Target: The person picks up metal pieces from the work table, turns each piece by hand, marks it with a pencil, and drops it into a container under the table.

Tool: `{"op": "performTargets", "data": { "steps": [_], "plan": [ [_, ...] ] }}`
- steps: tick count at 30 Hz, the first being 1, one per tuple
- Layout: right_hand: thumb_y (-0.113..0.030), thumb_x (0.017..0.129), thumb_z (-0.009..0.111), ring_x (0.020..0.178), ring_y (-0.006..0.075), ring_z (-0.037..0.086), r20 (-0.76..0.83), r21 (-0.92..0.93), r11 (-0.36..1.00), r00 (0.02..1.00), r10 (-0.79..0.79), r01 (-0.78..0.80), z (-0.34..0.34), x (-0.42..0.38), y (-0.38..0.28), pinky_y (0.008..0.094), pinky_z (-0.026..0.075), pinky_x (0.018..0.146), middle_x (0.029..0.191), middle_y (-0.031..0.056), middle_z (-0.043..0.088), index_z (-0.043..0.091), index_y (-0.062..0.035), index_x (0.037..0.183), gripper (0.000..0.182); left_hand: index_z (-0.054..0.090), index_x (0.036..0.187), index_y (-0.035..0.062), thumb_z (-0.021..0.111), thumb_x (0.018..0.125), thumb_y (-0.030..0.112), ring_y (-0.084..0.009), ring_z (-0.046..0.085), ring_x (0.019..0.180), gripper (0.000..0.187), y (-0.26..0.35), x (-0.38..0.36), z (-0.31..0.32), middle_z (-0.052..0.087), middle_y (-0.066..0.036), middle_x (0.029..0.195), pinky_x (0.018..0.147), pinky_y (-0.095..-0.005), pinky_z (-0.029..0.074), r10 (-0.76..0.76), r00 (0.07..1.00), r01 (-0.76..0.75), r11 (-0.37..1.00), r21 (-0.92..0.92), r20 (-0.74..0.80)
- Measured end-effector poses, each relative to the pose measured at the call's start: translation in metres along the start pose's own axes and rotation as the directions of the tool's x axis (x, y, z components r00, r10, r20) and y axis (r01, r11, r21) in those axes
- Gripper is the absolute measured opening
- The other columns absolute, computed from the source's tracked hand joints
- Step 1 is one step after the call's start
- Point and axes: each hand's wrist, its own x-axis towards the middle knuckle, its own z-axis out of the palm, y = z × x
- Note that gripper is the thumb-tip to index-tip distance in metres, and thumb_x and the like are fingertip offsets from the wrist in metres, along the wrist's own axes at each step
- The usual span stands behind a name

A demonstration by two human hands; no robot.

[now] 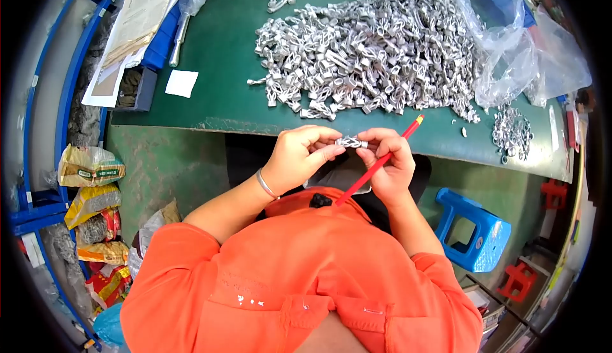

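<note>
Just off the table's front edge, my left hand pinches one end of a small silvery metal piece with a twisted, openwork middle. The fingertips of my right hand grip its other end. A thin red stick with a yellow tip also lies in my right hand, slanting from upper right down towards my chest; its exact kind I cannot make out. Beyond my hands, a large heap of similar silvery metal pieces covers the green table.
Small metal rings or links lie at the table's right, near clear plastic bags. A white paper square, a grey box and papers sit at left. A blue stool stands lower right; filled sacks line the left.
</note>
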Motion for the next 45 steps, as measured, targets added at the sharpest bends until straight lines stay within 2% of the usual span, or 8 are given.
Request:
{"op": "performTargets", "data": {
  "steps": [2,6,11,16,21,28,38,45],
  "plan": [
    [0.012,0.075,0.066,0.084,0.0177,0.063,0.009,0.015,0.999,0.999,0.04,-0.04,-0.002,-0.004,0.0,0.0283,0.054,0.073,0.099,0.0185,0.06,0.042,-0.002,0.079,0.028,0.061,0.103,-0.0049,0.068,0.08,-0.002,-0.0113,0.063,0.078,0.025,0.0,-0.001,0.002,0.064,-0.006,0.087,0.07,-0.0236,0.053,-0.243,0.965,0.262,0.913,-0.312,0.099],
    [0.008,0.083,0.06,0.077,0.0164,0.064,0.006,0.228,0.931,0.956,0.293,-0.286,-0.006,-0.011,-0.009,0.0244,0.053,0.063,0.099,0.0174,0.06,0.042,-0.0021,0.085,0.021,0.06,0.096,-0.0058,0.067,0.078,-0.007,-0.0127,0.063,0.082,0.019,-0.002,-0.002,-0.001,0.06,-0.007,0.094,0.073,-0.0243,0.053,-0.04,0.995,0.061,0.97,-0.234,0.092],
    [0.01,0.082,0.06,0.082,0.0163,0.063,0.026,0.213,0.951,0.974,0.226,-0.226,-0.008,-0.019,-0.001,0.0254,0.053,0.067,0.096,0.016,0.06,0.044,-0.0023,0.083,0.02,0.06,0.092,-0.0035,0.07,0.074,-0.008,-0.0144,0.062,0.084,0.021,0.007,-0.001,0.0,0.059,-0.009,0.095,0.073,-0.0248,0.053,0.052,0.997,-0.036,0.97,-0.241,0.059],
    [0.009,0.07,0.069,0.088,0.026,0.062,0.174,-0.269,0.954,0.981,-0.088,0.133,-0.02,-0.007,-0.006,0.0344,0.051,0.075,0.091,0.0131,0.065,0.047,-0.0047,0.074,0.027,0.065,0.083,0.0,0.074,0.068,-0.004,-0.0202,0.062,0.078,0.019,0.007,0.001,-0.009,0.062,-0.01,0.087,0.068,-0.0289,0.05,0.323,0.945,-0.325,0.932,0.159,0.039],
    [0.011,0.07,0.068,0.081,0.0238,0.061,0.12,-0.246,0.969,0.993,0.001,0.029,-0.018,-0.004,-0.005,0.0313,0.049,0.068,0.087,0.0121,0.066,0.047,-0.0038,0.072,0.026,0.063,0.095,0.0003,0.067,0.073,-0.002,-0.0267,0.056,0.084,0.023,-0.009,0.028,-0.019,0.057,-0.011,0.092,0.076,-0.0326,0.045,0.378,0.915,-0.236,0.785,0.573,-0.141],
    [0.011,0.08,0.06,0.075,0.0158,0.062,0.07,-0.141,0.971,0.977,0.203,-0.191,-0.004,0.0,0.0,0.025,0.05,0.062,0.09,0.0121,0.063,0.047,-0.0007,0.079,0.017,0.062,0.086,0.0012,0.068,0.073,-0.001,-0.0295,0.057,0.078,0.015,-0.014,0.034,-0.023,0.058,-0.011,0.085,0.072,-0.0343,0.045,0.362,0.929,-0.248,0.753,0.609,-0.07],
    [0.0,0.09,0.055,0.074,0.0145,0.064,0.062,0.421,0.794,0.887,0.457,-0.438,0.009,0.013,-0.013,0.0234,0.053,0.059,0.094,0.0164,0.062,0.042,-0.0024,0.093,0.014,0.061,0.083,-0.0007,0.071,0.068,-0.011,-0.0236,0.061,0.077,0.021,0.004,0.019,-0.008,0.063,-0.013,0.086,0.066,-0.0293,0.05,0.472,0.87,-0.423,0.862,0.281,-0.139],
    [0.009,0.084,0.059,0.075,0.0155,0.063,-0.008,0.392,0.865,0.939,0.343,-0.313,0.002,0.001,-0.008,0.0252,0.055,0.065,0.092,0.0177,0.063,0.042,-0.0035,0.081,0.021,0.057,0.095,-0.0065,0.062,0.076,-0.016,-0.0177,0.06,0.091,0.022,0.007,0.01,-0.004,0.053,-0.014,0.104,0.079,-0.0285,0.054,0.143,0.988,-0.151,0.901,-0.406,-0.051]
  ]
}}
